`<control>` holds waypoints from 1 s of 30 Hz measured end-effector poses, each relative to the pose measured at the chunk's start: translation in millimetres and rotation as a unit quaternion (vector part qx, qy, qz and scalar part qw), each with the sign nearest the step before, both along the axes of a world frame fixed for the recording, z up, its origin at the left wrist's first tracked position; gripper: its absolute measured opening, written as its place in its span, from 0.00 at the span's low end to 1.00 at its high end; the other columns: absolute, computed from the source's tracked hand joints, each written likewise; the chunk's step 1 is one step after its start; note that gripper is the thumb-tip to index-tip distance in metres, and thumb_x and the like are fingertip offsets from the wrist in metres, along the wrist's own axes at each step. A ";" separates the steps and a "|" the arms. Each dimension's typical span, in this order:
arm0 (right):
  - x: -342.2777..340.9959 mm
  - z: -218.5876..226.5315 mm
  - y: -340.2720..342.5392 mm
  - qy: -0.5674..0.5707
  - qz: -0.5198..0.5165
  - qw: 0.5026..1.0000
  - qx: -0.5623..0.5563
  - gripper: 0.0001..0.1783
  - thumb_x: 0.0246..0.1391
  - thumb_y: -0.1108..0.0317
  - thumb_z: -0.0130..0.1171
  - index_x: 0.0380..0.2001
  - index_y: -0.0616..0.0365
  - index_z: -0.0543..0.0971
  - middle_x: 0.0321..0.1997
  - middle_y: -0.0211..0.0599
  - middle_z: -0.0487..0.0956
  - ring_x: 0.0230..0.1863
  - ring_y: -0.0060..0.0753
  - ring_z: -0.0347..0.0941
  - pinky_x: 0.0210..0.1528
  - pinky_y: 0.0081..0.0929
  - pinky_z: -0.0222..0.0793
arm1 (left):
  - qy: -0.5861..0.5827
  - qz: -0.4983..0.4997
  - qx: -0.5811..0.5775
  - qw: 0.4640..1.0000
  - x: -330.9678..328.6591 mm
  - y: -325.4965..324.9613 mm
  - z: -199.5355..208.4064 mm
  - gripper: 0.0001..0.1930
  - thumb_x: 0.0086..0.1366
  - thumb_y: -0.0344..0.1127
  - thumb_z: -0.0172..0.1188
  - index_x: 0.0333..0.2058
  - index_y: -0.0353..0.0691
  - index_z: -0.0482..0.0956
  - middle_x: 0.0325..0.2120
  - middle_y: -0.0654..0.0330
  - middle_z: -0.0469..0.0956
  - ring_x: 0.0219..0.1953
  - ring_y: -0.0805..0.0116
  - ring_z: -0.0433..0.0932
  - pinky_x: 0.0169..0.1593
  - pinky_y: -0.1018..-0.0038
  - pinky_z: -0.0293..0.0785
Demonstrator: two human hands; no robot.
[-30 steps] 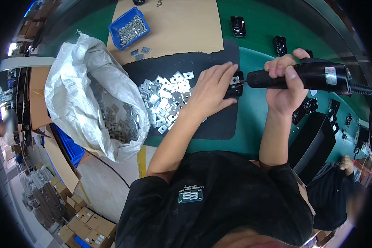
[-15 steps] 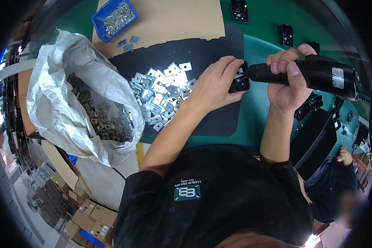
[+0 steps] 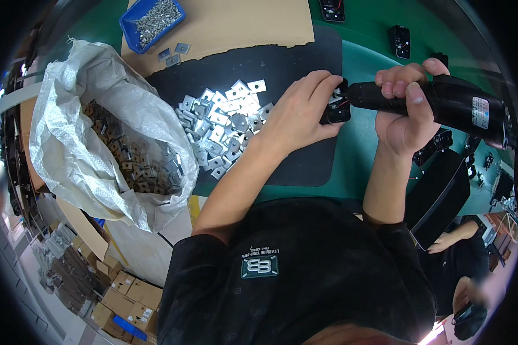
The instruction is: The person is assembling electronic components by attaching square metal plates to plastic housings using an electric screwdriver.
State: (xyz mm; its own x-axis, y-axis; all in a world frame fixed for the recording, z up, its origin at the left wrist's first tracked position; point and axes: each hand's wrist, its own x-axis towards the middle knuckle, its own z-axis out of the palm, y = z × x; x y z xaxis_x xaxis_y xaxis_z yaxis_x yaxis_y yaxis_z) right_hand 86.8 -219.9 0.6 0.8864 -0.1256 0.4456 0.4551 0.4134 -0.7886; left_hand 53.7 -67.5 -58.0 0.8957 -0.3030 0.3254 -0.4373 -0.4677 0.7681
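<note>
My left hand [image 3: 299, 112] grips a small black plastic housing [image 3: 338, 112] over the right part of the black mat [image 3: 305, 167]. Some red wire shows inside the housing. A black power screwdriver [image 3: 457, 106] with a cord lies in my right hand [image 3: 406, 118], fingers wrapped round its body. Its nose points left and meets or nearly meets the housing; the bit itself I cannot make out. Left of my left hand spreads a loose pile of square metal plates [image 3: 217, 129] with holes.
A white woven sack [image 3: 57, 126] holding more plates stands at the left. Beyond the mat, cardboard [image 3: 242, 29] lies beside a blue bin [image 3: 130, 35] of screws. More black housings [image 3: 400, 41] and a black box [image 3: 437, 192] are at the right, near a co-worker's hand [image 3: 443, 242].
My hands, the housing and the screwdriver stay almost in place, the screwdriver's back end slightly further right. The view has shifted a little. At lower right the co-worker's arm and body have moved.
</note>
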 end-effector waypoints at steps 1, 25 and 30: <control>0.6 -0.4 -0.2 -0.003 0.012 1.000 0.002 0.22 0.45 0.77 0.54 0.47 0.65 0.66 0.22 0.40 0.74 0.23 0.30 0.71 0.33 0.32 0.71 | 0.001 0.000 0.000 1.000 0.5 0.1 -0.4 0.34 0.39 0.35 0.70 0.48 0.34 0.69 0.43 0.51 0.70 0.43 0.51 0.74 0.48 0.64 0.72; -2.9 9.6 -2.2 0.007 0.042 0.998 0.035 0.28 0.46 0.74 0.61 0.50 0.66 0.63 0.21 0.34 0.70 0.22 0.27 0.67 0.30 0.29 0.67 | 0.028 -0.050 0.022 0.998 14.1 3.8 22.6 0.33 0.39 0.35 0.70 0.47 0.33 0.71 0.42 0.49 0.72 0.44 0.49 0.74 0.49 0.64 0.72; -7.2 39.4 -36.5 -0.045 0.032 0.996 0.071 0.28 0.50 0.66 0.57 0.55 0.57 0.62 0.23 0.30 0.66 0.25 0.25 0.63 0.33 0.28 0.60 | -0.001 -0.034 0.065 0.997 32.9 19.1 39.1 0.34 0.40 0.36 0.70 0.50 0.35 0.70 0.45 0.48 0.73 0.48 0.48 0.73 0.51 0.63 0.71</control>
State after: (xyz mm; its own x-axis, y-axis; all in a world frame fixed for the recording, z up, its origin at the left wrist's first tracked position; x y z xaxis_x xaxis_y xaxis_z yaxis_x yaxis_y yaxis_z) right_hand 79.6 -256.4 40.0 0.8524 -0.1378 0.5045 0.4896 0.5491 -0.6773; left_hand 86.6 -48.4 -18.9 0.8713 -0.4024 0.2811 -0.4725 -0.5326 0.7022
